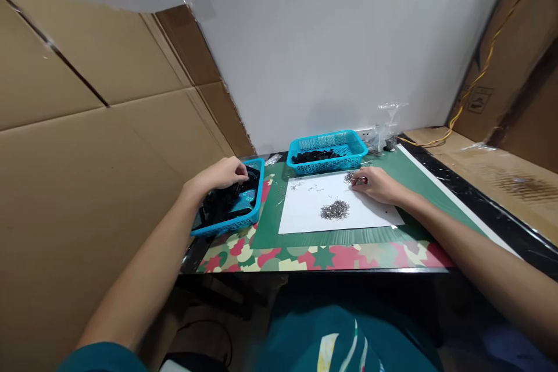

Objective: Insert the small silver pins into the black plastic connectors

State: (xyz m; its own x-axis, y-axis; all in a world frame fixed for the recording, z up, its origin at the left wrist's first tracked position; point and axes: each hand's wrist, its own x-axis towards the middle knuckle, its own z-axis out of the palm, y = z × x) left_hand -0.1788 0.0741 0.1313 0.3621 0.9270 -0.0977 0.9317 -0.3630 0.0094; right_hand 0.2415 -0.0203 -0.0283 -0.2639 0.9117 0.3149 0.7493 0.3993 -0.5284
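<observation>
My left hand (227, 173) is over the left blue basket (261, 189), its fingers curled together in a pinch. Black plastic-looking parts (223, 199) lie in that basket just below the fingertips; what the pinch holds, if anything, is hidden. Over the white paper (300, 218), my right hand (374, 183) is closed, with something small and dark at its fingertips, too small to name. Those fingertips are beside a small heap of metal bits (348, 177). A larger pile of tiny screw-like pieces (335, 210) lies nearer to me on the paper, with a few scattered at its upper left.
Behind the paper stands a second blue basket (361, 157) with black pieces in it. Clear plastic bags (383, 138) sit to its right. Cardboard (108, 186) walls the left side. A yellow cord (479, 72) hangs at right above more cardboard.
</observation>
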